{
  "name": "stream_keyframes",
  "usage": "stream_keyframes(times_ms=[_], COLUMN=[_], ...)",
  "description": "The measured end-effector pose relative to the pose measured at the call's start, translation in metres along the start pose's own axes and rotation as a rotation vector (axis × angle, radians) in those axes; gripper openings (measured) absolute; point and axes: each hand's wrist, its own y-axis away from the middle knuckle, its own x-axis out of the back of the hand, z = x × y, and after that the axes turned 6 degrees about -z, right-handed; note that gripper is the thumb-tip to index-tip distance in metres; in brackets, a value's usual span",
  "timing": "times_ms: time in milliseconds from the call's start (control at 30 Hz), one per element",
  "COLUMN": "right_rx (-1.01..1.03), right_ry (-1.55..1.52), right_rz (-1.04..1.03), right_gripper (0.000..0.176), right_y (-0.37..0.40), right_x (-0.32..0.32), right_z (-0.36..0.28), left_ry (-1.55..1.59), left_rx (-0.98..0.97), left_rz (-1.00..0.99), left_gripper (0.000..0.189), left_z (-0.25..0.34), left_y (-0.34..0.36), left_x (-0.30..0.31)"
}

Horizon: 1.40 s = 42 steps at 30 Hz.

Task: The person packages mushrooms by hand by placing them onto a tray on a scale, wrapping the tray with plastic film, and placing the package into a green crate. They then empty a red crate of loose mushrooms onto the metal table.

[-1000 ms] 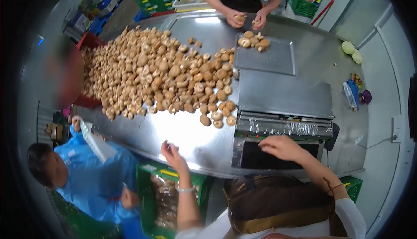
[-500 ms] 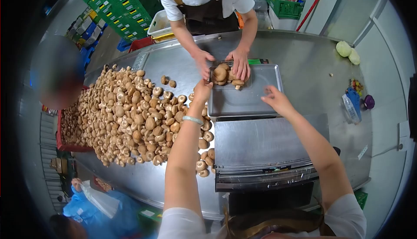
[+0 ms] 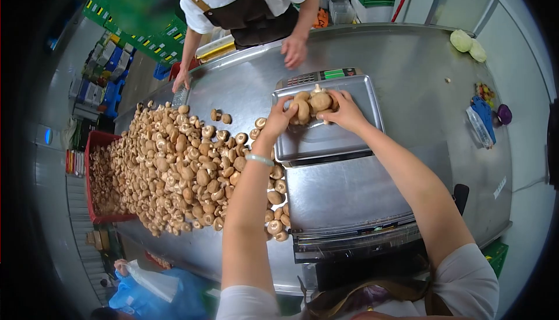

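A small cluster of brown shiitake mushrooms (image 3: pixel 310 105) sits over the metal pan (image 3: pixel 332 139) of a scale, between my two hands. My left hand (image 3: pixel 281 116) grips the cluster from the left, fingers curled against the caps. On the other side, my right hand (image 3: pixel 345 113) closes round its right edge, with the thumb below and fingers over the top. One mushroom lies with its stem up at the top of the cluster. Whatever lies under the mushrooms is mostly hidden. Behind the pan shows the scale's keypad and green display (image 3: pixel 335 74).
A large pile of loose shiitake (image 3: pixel 180 163) covers the table's left, beside a red crate (image 3: pixel 96 174). A flat metal-topped machine (image 3: pixel 349 195) stands in front of me. Across the table a co-worker's hand (image 3: pixel 295 51) hangs over the edge. Cabbages (image 3: pixel 467 45) lie far right.
My right hand has moved from open air onto the mushrooms, and my left hand has also closed on them. The co-worker's hands have let go of the mushrooms and drawn back.
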Motion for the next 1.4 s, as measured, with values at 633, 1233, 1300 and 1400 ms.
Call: stream_keyframes(times_ms=[633, 1233, 1300, 1400], right_rx=[-0.219, 0.370, 0.381, 0.334], right_ry=[0.430, 0.329, 0.318, 0.288], right_rz=[-0.055, -0.003, 0.014, -0.026], right_gripper=[0.093, 0.053, 0.053, 0.055], right_y=[0.317, 0.279, 0.279, 0.277], right_x=[0.057, 0.050, 0.049, 0.048], right_z=[-0.054, -0.008, -0.008, -0.007], left_ry=[-0.270, -0.467, -0.609, -0.602], left_rx=[-0.293, -0.464, -0.484, -0.450], left_rz=[0.055, -0.107, -0.089, 0.001], left_gripper=[0.069, 0.069, 0.074, 0.078], left_z=[0.097, 0.115, 0.122, 0.115], left_y=[0.274, 0.291, 0.296, 0.298], left_x=[-0.121, -0.162, -0.162, -0.164])
